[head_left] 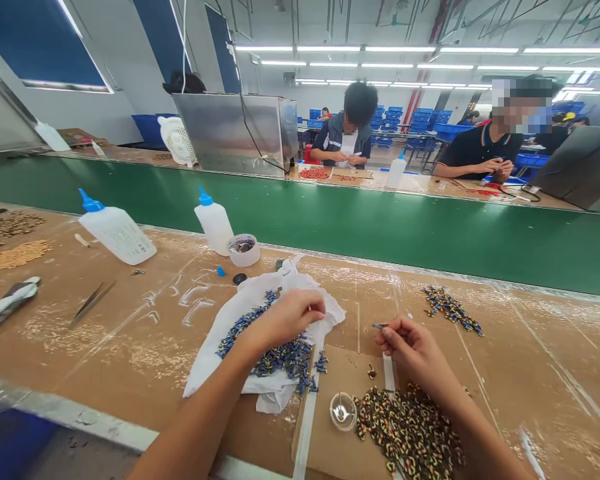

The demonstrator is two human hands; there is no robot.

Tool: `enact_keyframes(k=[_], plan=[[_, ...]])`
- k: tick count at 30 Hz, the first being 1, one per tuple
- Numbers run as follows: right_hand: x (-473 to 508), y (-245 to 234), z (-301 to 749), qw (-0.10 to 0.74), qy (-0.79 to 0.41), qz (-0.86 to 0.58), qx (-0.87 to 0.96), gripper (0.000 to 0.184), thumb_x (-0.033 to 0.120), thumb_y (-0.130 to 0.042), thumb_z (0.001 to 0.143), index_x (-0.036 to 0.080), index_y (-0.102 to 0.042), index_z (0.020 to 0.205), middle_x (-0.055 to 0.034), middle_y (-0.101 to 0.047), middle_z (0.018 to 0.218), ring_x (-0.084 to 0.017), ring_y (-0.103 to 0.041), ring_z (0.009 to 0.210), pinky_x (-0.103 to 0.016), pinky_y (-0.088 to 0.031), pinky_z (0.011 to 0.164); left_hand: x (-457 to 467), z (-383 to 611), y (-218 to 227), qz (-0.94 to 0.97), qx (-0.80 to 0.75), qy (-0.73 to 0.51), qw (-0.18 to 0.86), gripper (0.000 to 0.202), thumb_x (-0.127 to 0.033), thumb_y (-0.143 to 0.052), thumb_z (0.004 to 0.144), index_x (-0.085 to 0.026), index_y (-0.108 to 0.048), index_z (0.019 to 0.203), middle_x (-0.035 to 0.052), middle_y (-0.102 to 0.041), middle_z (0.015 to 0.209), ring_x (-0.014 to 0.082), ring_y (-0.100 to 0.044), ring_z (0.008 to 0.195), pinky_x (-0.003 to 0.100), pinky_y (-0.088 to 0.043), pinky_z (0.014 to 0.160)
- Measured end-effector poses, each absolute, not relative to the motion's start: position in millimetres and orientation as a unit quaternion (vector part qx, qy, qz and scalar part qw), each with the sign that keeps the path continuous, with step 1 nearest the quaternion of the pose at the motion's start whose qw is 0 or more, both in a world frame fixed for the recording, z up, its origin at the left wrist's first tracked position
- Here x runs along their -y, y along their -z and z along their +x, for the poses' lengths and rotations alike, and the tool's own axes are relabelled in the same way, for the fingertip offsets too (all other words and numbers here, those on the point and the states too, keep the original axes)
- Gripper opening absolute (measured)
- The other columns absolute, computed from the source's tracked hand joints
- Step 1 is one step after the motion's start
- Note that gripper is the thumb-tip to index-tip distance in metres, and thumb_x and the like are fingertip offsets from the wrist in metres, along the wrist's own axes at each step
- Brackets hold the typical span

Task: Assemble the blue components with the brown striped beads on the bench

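Observation:
My left hand (287,318) hovers over a white plastic bag (240,333) spread on the table, fingers curled together above a heap of small blue pieces (280,357); what it pinches is too small to make out. My right hand (413,350) is closed on a small blue piece (380,326) held between thumb and fingers. Below the right wrist lies a pile of dark multicoloured small parts (410,433). A small clear round dish (343,410) sits beside that pile.
Two white squeeze bottles with blue caps (115,230) (213,223), a tape roll (244,249), tweezers (91,301) and another small pile of blue parts (450,308) lie on the cardboard-covered table. Beyond a green conveyor belt (380,227), two people work at the opposite bench.

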State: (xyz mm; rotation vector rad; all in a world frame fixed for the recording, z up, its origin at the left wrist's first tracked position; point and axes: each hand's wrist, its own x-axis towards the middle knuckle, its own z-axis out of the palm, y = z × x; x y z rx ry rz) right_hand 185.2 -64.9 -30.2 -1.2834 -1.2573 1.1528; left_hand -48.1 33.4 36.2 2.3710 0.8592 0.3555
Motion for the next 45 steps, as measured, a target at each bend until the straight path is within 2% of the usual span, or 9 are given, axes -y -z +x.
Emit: enact_keyframes(k=[4,10,17,26,31,34,38,42,45], plan=[[57,29,224,0.521,-0.374,-0.590,0.490,0.038,0.055,-0.065,0.077,0.018,-0.059,0.076,-0.0059,-0.066,0.070,-0.017,-0.058,0.062,-0.030,-0.048,0.060,-44,-76,-45,0.876,-0.393,-0.057,0.274,0.010,-0.016,-0.053,0.079,-0.016,-0.062,0.075,-0.0003,-0.062,0.073,0.0155,-0.055,0.072,0.025,-0.035,0.064],[44,46,311,0.547,-0.160,-0.726,0.386,0.044,0.057,-0.065,0.070,0.015,-0.064,0.083,-0.0114,-0.069,0.075,-0.023,-0.062,0.067,-0.034,-0.046,0.063,-43,-77,-25,0.885,-0.395,0.015,0.246,0.009,-0.015,-0.057,0.073,-0.017,-0.059,0.081,0.0033,-0.061,0.085,0.0198,-0.054,0.080,0.028,-0.034,0.067],[37,54,335,0.567,-0.099,-0.739,0.350,0.052,0.054,-0.058,0.076,0.012,-0.061,0.106,-0.0090,-0.067,0.076,-0.024,-0.063,0.071,-0.035,-0.047,0.067,-47,-77,-29,0.887,-0.387,0.006,0.251,0.009,-0.014,-0.046,0.078,-0.018,-0.054,0.076,0.0032,-0.059,0.082,0.0193,-0.052,0.077,0.028,-0.034,0.068],[40,33,288,0.595,-0.166,-0.673,0.407,0.047,0.057,-0.056,0.082,0.014,-0.060,0.101,-0.0084,-0.065,0.083,-0.021,-0.061,0.074,-0.032,-0.048,0.069,-57,-83,-34,0.864,-0.426,-0.018,0.267,0.010,-0.020,-0.046,0.079,-0.019,-0.054,0.073,0.0014,-0.060,0.074,0.0189,-0.052,0.073,0.026,-0.032,0.063],[46,17,249,0.579,-0.231,-0.639,0.451,0.039,0.053,-0.056,0.085,0.016,-0.062,0.097,-0.0025,-0.059,0.071,-0.016,-0.053,0.061,-0.026,-0.042,0.056,-61,-84,-26,0.852,-0.432,-0.090,0.284,0.027,-0.028,-0.044,0.086,-0.022,-0.064,0.103,0.0044,-0.067,0.092,0.0226,-0.057,0.088,0.031,-0.040,0.077],[58,4,219,0.529,-0.336,-0.581,0.518,0.034,0.050,-0.054,0.089,0.018,-0.064,0.092,-0.0019,-0.059,0.071,-0.014,-0.053,0.062,-0.025,-0.042,0.057,-58,-73,-26,0.856,-0.407,-0.122,0.295,0.029,-0.029,-0.043,0.088,-0.022,-0.068,0.103,0.0053,-0.068,0.097,0.0226,-0.059,0.092,0.032,-0.041,0.084],[77,-4,179,0.389,-0.480,-0.475,0.627,0.027,0.043,-0.065,0.084,0.022,-0.067,0.101,-0.0035,-0.065,0.088,-0.015,-0.057,0.077,-0.027,-0.045,0.071,-46,-49,-27,0.862,-0.364,-0.150,0.321,0.024,-0.023,-0.045,0.087,-0.020,-0.070,0.088,0.0036,-0.070,0.088,0.0198,-0.060,0.085,0.029,-0.041,0.079],[83,8,154,0.322,-0.528,-0.445,0.648,0.038,0.041,-0.080,0.070,0.022,-0.070,0.102,0.0001,-0.062,0.078,-0.011,-0.052,0.062,-0.023,-0.041,0.058,-29,-26,-17,0.858,-0.336,-0.160,0.354,0.020,-0.020,-0.048,0.084,-0.018,-0.068,0.083,0.0014,-0.068,0.080,0.0170,-0.059,0.078,0.026,-0.040,0.073],[81,19,146,0.329,-0.508,-0.431,0.669,0.031,0.044,-0.078,0.072,0.021,-0.074,0.092,0.0006,-0.059,0.072,-0.011,-0.051,0.059,-0.022,-0.039,0.054,-20,-15,-7,0.853,-0.319,-0.159,0.380,0.017,-0.020,-0.050,0.084,-0.019,-0.067,0.081,-0.0002,-0.067,0.075,0.0153,-0.058,0.074,0.025,-0.039,0.070]])
